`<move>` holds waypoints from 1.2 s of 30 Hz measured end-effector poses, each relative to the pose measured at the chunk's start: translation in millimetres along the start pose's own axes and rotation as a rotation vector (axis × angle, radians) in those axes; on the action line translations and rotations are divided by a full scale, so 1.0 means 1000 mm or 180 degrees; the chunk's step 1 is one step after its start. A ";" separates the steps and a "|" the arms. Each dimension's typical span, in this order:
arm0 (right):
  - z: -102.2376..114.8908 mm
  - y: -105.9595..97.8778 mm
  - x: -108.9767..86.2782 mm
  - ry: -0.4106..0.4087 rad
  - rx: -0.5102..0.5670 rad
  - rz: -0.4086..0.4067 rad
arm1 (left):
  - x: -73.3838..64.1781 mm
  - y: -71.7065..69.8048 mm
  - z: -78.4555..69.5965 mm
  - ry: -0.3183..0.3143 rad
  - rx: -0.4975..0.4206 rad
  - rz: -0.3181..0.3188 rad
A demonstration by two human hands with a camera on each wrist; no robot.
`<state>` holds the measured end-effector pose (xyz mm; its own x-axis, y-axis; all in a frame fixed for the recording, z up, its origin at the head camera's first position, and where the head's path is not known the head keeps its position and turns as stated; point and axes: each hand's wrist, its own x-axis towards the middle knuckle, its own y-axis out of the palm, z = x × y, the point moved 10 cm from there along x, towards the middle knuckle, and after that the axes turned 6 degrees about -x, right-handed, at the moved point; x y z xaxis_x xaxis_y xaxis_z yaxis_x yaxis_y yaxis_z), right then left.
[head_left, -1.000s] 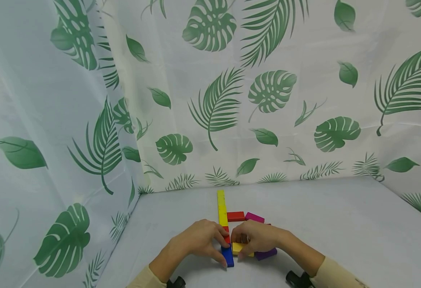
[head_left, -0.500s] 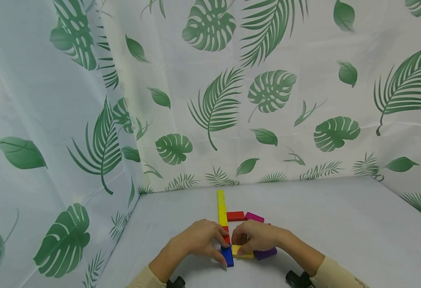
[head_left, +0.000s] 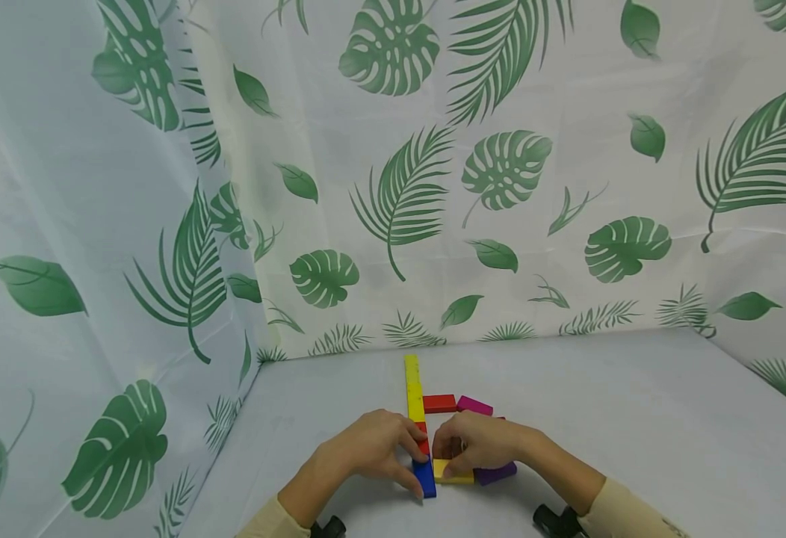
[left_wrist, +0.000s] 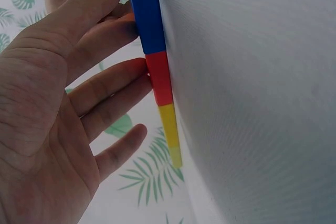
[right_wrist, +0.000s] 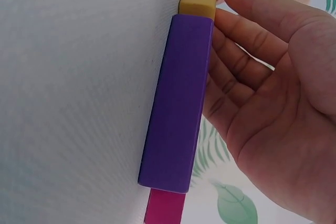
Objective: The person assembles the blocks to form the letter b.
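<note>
My left hand (head_left: pixel 377 448) rests along the top of a straight row of blocks. Its thumb and index finger touch the blue block (head_left: pixel 424 478), and two other fingertips touch the red block (left_wrist: pixel 160 78) beyond it. My right hand (head_left: pixel 477 441) pinches a yellow block (head_left: pixel 459 478) between thumb and fingers. That block lies beside the blue one and against a purple block (right_wrist: pixel 176 103). Its other fingers are curled above the purple block, and the ends of some are hidden.
Yellow pieces (head_left: pixel 414 385) continue the row toward the back wall. A second red block (head_left: pixel 439 404) and a magenta block (head_left: pixel 475 406) curve away to the right. A leaf-patterned curtain (head_left: pixel 426 299) stands behind the white table (head_left: pixel 601 403).
My right hand has shifted the yellow block slightly toward the near edge, bringing it in line with the purple block. My left hand has stayed in place.
</note>
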<state>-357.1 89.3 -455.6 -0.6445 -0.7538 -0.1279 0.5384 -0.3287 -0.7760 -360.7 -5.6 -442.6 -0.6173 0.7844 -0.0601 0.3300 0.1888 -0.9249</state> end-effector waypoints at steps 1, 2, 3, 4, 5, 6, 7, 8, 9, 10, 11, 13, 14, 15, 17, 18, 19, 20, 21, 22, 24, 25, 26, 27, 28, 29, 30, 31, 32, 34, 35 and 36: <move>0.000 0.000 0.000 0.0005 -0.0004 0.0003 | 0.000 0.000 0.000 -0.0003 -0.0003 0.0001; 0.000 0.000 0.000 0.0009 -0.0011 0.0004 | 0.000 0.000 0.000 -0.0004 -0.0005 0.0001; 0.000 0.000 0.000 0.0011 -0.0017 0.0004 | 0.000 0.000 0.000 -0.0003 -0.0009 0.0001; 0.001 0.000 0.000 0.0016 -0.0021 0.0005 | 0.000 0.000 0.000 -0.0004 -0.0011 0.0003; 0.001 0.000 0.000 0.0023 -0.0022 0.0008 | 0.000 0.000 0.000 -0.0003 -0.0009 0.0003; 0.001 0.000 0.000 0.0029 -0.0022 0.0006 | 0.000 0.000 0.000 -0.0001 -0.0007 0.0002; 0.001 0.000 0.000 0.0035 -0.0016 0.0007 | 0.000 0.000 0.000 0.0000 -0.0006 0.0003; 0.002 0.000 0.000 0.0040 -0.0007 0.0011 | 0.000 0.000 0.000 0.0001 -0.0002 0.0002; 0.002 0.000 -0.001 0.0043 0.0001 0.0013 | 0.000 0.000 0.000 0.0002 -0.0001 0.0002; 0.002 0.000 -0.001 0.0051 0.0011 0.0016 | 0.000 -0.001 -0.001 0.0005 -0.0002 0.0001; 0.002 0.000 -0.001 0.0058 0.0021 0.0022 | 0.000 -0.001 -0.001 0.0007 -0.0001 -0.0001; 0.003 0.001 -0.001 0.0055 0.0040 0.0031 | 0.000 -0.001 -0.001 0.0019 0.0002 0.0001; 0.003 0.001 -0.002 0.0047 0.0041 0.0034 | 0.000 -0.001 -0.002 0.0021 0.0003 0.0003; 0.003 0.001 -0.002 0.0044 0.0046 0.0037 | 0.000 -0.001 -0.002 0.0029 0.0005 0.0004; 0.004 0.001 -0.002 0.0035 0.0058 0.0047 | 0.000 -0.001 -0.002 0.0039 0.0013 0.0006; 0.004 0.002 -0.002 0.0029 0.0062 0.0050 | 0.000 -0.001 -0.003 0.0044 0.0016 0.0006; 0.004 0.002 -0.002 0.0027 0.0062 0.0048 | 0.000 -0.001 -0.003 0.0046 0.0015 0.0007; 0.004 0.002 -0.002 0.0023 0.0064 0.0050 | 0.000 -0.001 -0.003 0.0047 0.0013 0.0005; 0.004 0.002 -0.002 0.0025 0.0069 0.0051 | 0.000 -0.001 -0.004 0.0051 0.0014 0.0005; 0.004 0.002 -0.002 0.0021 0.0067 0.0050 | 0.000 -0.001 -0.004 0.0050 0.0010 0.0003; 0.004 0.002 -0.002 0.0004 0.0053 0.0048 | -0.001 -0.002 -0.004 0.0047 0.0008 0.0001; 0.003 0.002 -0.002 0.0001 0.0044 0.0046 | -0.001 -0.002 -0.004 0.0045 0.0010 0.0001; 0.003 0.002 -0.002 -0.0005 0.0035 0.0046 | -0.001 -0.002 -0.004 0.0042 0.0012 0.0001; 0.003 0.002 -0.002 -0.0004 0.0032 0.0047 | 0.000 -0.002 -0.004 0.0040 0.0013 0.0002; 0.003 0.002 -0.002 -0.0006 0.0027 0.0048 | 0.000 -0.002 -0.004 0.0037 0.0016 0.0001; 0.003 0.002 -0.001 -0.0011 0.0026 0.0051 | 0.000 -0.002 -0.004 0.0035 0.0018 0.0002; 0.003 0.002 -0.001 -0.0016 0.0019 0.0049 | 0.000 -0.002 -0.003 0.0035 0.0024 0.0003; 0.003 0.002 -0.001 -0.0014 0.0024 0.0050 | 0.000 -0.002 -0.003 0.0035 0.0028 0.0004; 0.003 0.002 -0.001 -0.0015 0.0028 0.0049 | 0.000 -0.002 -0.003 0.0033 0.0028 0.0005; 0.003 0.002 -0.001 -0.0011 0.0046 0.0045 | 0.000 -0.002 -0.002 0.0031 0.0030 0.0003; 0.003 0.002 -0.001 -0.0009 0.0053 0.0041 | 0.000 -0.001 -0.002 0.0030 0.0031 0.0003; 0.003 0.002 -0.001 -0.0005 0.0060 0.0037 | 0.000 -0.001 -0.002 0.0031 0.0032 0.0003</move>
<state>-353.4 87.9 -454.8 -0.6374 -0.7585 -0.1358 0.5560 -0.3306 -0.7626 -359.5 -4.5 -440.4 -0.6100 0.7903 -0.0572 0.3234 0.1824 -0.9285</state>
